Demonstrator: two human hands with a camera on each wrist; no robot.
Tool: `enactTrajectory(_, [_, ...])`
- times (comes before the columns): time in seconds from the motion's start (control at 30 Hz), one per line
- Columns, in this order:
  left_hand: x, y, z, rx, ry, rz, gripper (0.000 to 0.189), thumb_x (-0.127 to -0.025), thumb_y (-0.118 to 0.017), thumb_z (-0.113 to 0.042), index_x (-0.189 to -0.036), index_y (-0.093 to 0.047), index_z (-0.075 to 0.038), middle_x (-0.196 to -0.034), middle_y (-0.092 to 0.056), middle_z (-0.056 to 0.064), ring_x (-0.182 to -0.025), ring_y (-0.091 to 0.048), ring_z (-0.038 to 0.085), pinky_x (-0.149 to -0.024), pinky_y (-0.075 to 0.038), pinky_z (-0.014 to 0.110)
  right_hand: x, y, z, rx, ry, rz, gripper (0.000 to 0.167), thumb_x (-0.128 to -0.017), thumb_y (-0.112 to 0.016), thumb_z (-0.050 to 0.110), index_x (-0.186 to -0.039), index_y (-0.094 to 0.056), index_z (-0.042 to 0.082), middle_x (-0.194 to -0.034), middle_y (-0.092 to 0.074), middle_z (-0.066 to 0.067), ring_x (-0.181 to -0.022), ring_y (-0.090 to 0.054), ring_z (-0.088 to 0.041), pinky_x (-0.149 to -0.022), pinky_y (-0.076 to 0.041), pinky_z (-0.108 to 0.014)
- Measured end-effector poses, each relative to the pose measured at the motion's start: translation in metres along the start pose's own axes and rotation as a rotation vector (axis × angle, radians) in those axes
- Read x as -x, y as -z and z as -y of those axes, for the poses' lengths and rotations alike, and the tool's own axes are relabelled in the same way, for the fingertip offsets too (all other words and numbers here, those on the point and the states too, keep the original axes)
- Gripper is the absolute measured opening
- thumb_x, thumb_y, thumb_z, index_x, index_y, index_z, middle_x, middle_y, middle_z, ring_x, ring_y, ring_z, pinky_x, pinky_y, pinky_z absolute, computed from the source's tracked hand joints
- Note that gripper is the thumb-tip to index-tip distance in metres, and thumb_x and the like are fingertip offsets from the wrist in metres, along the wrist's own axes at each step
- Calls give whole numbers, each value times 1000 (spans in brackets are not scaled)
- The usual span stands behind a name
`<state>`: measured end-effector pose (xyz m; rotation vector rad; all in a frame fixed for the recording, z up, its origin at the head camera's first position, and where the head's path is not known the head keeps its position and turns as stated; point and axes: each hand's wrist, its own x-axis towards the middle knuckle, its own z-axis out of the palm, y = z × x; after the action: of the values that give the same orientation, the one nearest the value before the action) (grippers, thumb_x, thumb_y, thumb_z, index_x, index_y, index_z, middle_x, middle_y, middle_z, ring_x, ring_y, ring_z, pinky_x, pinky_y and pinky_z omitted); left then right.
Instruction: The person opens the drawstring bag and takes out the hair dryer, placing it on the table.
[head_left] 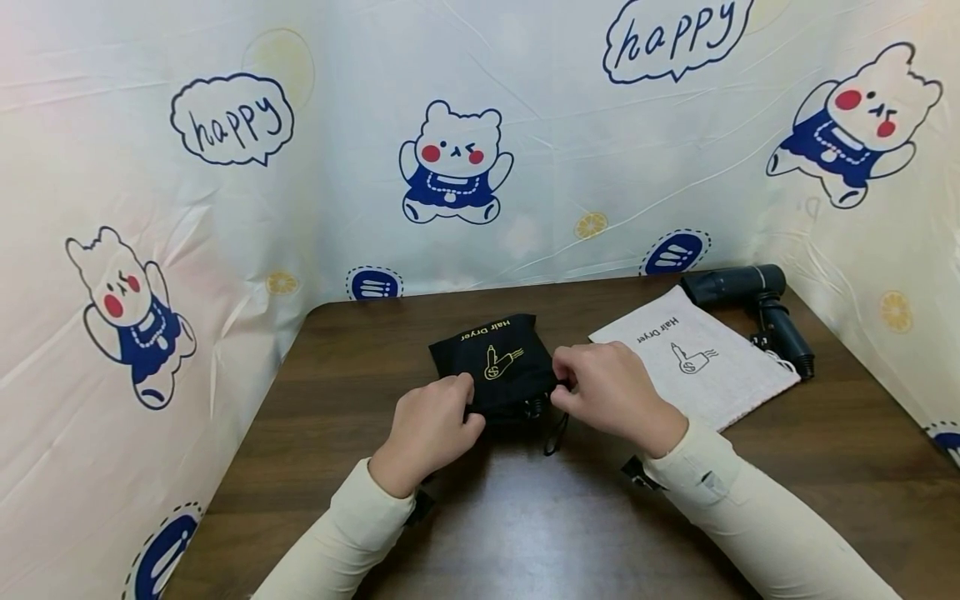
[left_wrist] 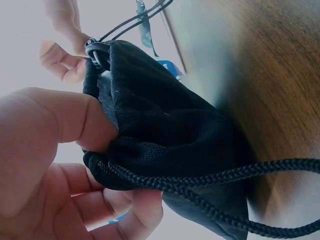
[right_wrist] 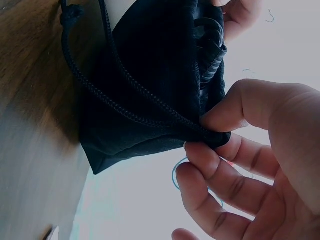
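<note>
A black drawstring pouch point(head_left: 517, 354) printed "Hair Dryer" in yellow lies on the table, its mouth toward me. My left hand point(head_left: 433, 425) pinches the left corner of the mouth between thumb and fingers. At the opposite corner, my right hand point(head_left: 611, 387) pinches the rim the same way. Inside the parted mouth a coiled black cord point(right_wrist: 212, 62) shows in the right wrist view; whatever lies deeper is hidden by the cloth. A braided drawstring point(left_wrist: 200, 182) hangs from the left corner, and another drawstring loop point(right_wrist: 125, 85) hangs from the right.
To the right lies a white drawstring pouch point(head_left: 675, 375), also printed "Hair Dryer". Behind it, at the table's back right, is a black hair dryer point(head_left: 731, 285) with its handle pointing toward me. A printed curtain point(head_left: 525, 50) surrounds the brown wooden table point(head_left: 330, 375).
</note>
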<state>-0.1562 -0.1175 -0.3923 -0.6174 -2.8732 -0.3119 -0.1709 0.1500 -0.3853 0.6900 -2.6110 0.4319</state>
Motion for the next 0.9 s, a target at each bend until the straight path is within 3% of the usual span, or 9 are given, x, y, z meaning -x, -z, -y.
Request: enactTrajectory(0.9, [-1, -1, 2, -16, 3, 29, 16, -85, -63, -15, -76, -51, -20, -63, -42, -6, -52, -36, 11, -43, -28, 29, 0, -2, -2, 4, -23, 30, 21, -79, -74, 25, -72, -54, 26, -59, -44, 12, -52, -41, -8, -48, -30, -30])
